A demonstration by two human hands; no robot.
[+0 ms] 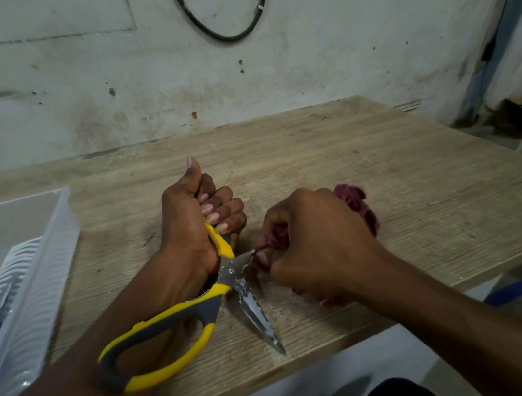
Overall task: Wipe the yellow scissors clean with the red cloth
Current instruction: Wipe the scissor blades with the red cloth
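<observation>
The yellow and grey scissors [171, 330] are spread wide open over the wooden table [404, 174]. My left hand [194, 222] is closed around one handle, thumb up, while the other handle loop hangs free toward me. One bare blade [259, 315] points at the table's front edge, its tip near the wood. My right hand [316, 250] grips the dark red cloth [359, 205] and presses it around the other blade, just right of the pivot. That blade is mostly hidden by the cloth and my fingers.
A clear plastic bin [16, 273] with a ridged white insert stands at the table's left side. A stained wall with a black cable loop [225, 34] rises behind the table. The table's right edge drops to the floor with clutter.
</observation>
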